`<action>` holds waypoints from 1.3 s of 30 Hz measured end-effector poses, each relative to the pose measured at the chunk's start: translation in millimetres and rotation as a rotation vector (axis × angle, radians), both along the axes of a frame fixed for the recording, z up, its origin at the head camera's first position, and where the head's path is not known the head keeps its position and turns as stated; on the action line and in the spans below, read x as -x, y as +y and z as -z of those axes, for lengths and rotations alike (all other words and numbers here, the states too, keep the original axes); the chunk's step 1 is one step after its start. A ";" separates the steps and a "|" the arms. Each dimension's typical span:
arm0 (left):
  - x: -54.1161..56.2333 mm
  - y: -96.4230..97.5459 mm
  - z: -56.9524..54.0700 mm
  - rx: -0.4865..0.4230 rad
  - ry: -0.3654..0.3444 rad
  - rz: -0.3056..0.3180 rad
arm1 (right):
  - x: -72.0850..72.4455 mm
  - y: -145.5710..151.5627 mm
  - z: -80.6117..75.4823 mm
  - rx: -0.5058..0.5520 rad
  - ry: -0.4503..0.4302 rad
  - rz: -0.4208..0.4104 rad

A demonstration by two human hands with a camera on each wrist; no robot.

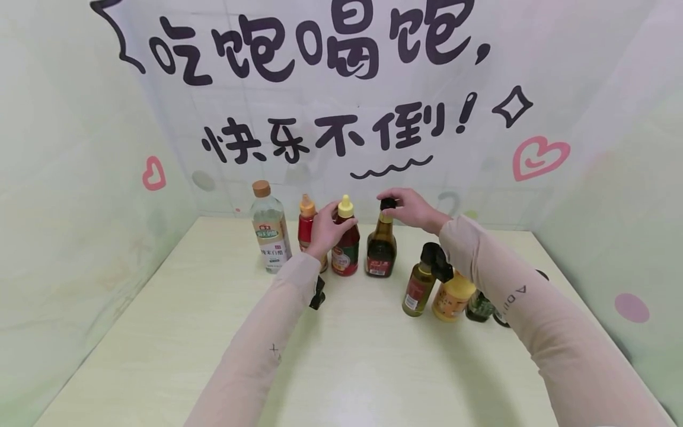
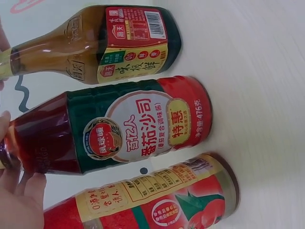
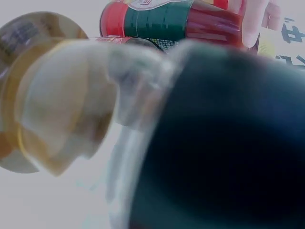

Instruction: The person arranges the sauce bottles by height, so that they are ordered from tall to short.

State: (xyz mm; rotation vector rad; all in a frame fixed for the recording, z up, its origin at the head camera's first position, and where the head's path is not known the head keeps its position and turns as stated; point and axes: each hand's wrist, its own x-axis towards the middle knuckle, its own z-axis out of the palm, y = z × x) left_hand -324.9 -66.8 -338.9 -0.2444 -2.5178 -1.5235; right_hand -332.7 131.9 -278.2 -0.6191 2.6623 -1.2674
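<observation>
My left hand [image 1: 326, 230] grips the upper part of a ketchup bottle [image 1: 345, 252] with a yellow nozzle cap. In the left wrist view its fingertips curl round the neck of that bottle [image 2: 128, 126]. To the right, my right hand [image 1: 418, 210] holds a brown soy sauce bottle [image 1: 381, 252] by its black cap, from above. Both bottles stand upright side by side at the back of the table. A red sauce bottle [image 1: 306, 228] with an orange nozzle is just left of the ketchup, partly behind my left hand. A blurred dark cap [image 3: 224, 138] fills much of the right wrist view.
A clear vinegar bottle [image 1: 271, 231] stands at the left end of the row. Under my right forearm are an oil bottle [image 1: 418, 289], a yellow-lidded jar [image 1: 452, 296] and a dark green jar [image 1: 479, 307]. A printed backdrop [image 1: 320, 118] rises behind the table [image 1: 341, 367].
</observation>
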 end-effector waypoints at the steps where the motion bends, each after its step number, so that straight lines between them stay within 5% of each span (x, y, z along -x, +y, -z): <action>1: -0.1 0.1 -0.1 0.002 -0.001 0.002 | -0.1 0.1 0.0 -0.002 -0.002 0.000; 24: -15.2 -4.0 -6.5 0.058 -0.046 0.029 | -18.3 26.4 -19.2 0.045 -0.022 0.004; 39: -34.1 -4.6 -10.8 0.049 0.072 0.012 | -38.7 57.6 -24.0 0.048 -0.006 0.034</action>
